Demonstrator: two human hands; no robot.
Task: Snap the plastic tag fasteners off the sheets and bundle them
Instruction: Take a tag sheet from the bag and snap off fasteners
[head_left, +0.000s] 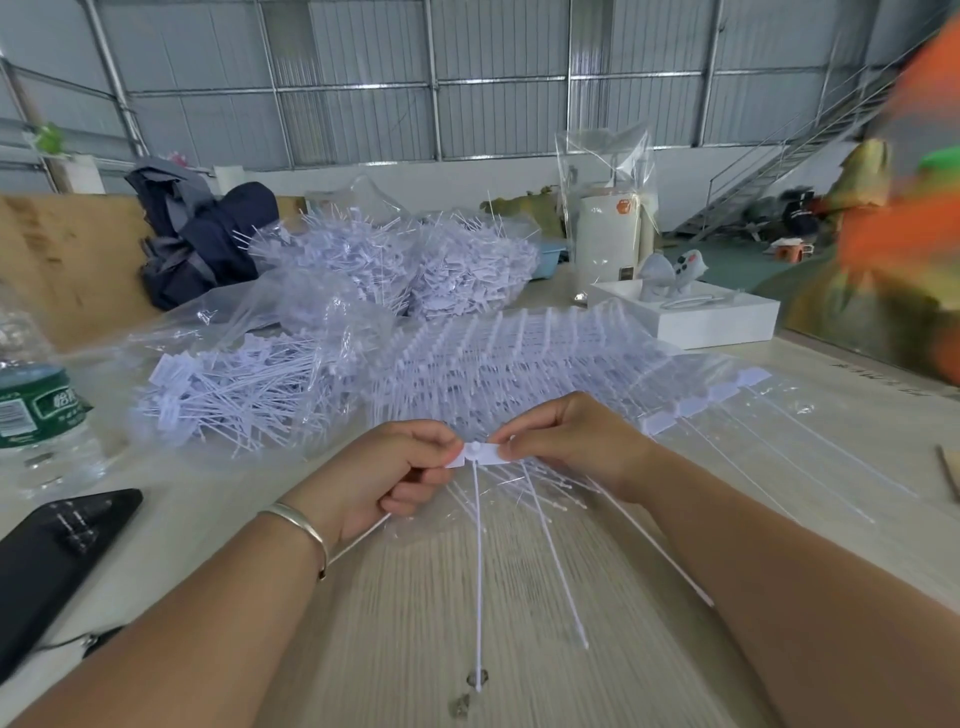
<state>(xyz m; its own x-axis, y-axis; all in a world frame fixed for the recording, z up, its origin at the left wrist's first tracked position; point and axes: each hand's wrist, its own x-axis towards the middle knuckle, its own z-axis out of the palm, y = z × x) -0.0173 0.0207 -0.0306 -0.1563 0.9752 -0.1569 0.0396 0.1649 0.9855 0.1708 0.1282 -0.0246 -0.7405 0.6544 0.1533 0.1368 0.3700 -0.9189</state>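
My left hand (395, 475) and my right hand (566, 441) meet above the wooden table (415, 597), each pinching one end of a short strip of white tag fasteners (480, 453). Long thin tails (478, 571) hang from the strip toward me. My left hand also holds a few loose fasteners, whose tails poke out below the wrist. Behind my hands lies a stack of uncut fastener sheets (519, 358). A pile of loose fasteners (244, 395) lies on clear plastic to the left.
Bags of bundled fasteners (405, 265) fill the back of the table. A water bottle (36, 405) and a black phone (57, 551) lie at the left. A white box (717, 317) and a white cylinder (608, 239) stand at the right. A blurred orange shape (904, 218) fills the far right.
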